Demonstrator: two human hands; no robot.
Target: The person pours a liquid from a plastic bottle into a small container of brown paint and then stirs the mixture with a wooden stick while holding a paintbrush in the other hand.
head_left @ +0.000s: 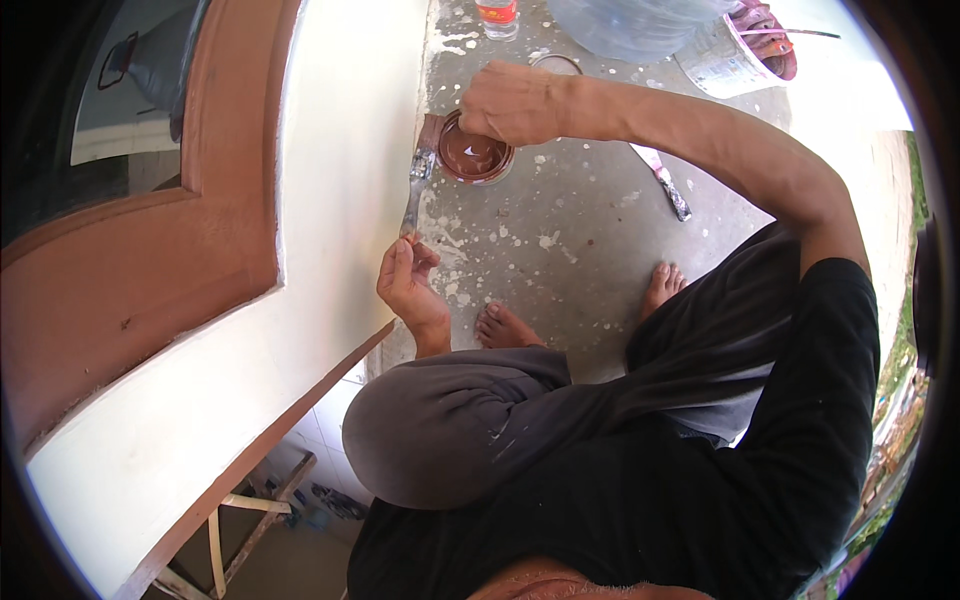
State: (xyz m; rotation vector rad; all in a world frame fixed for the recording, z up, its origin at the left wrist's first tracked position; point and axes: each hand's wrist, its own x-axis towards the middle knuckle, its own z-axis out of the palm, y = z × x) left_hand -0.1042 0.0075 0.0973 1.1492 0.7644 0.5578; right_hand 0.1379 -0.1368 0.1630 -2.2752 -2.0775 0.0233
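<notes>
My left hand (411, 287) pinches the handle end of a paintbrush (415, 190) between thumb and fingers. The brush points away from me along the foot of the white wall, its brown-coated bristles beside an open paint can (476, 160). Glossy reddish-brown paint fills the can, and the rim is smeared with it. Over the can's far right edge, my right hand (513, 104) is closed, knuckles up. Whatever its fingers grip is hidden beneath the hand. To the right of the can, a paint-stained scraper (668, 188) lies on the floor, partly covered by my right forearm.
The grey floor (580, 235) is spattered with white paint. Beyond my right arm stand a small bottle (498, 18), a large clear water jug (630, 25) and a stained bucket (725, 65). At left, a brown window frame (150, 275) is set in the white wall (340, 170).
</notes>
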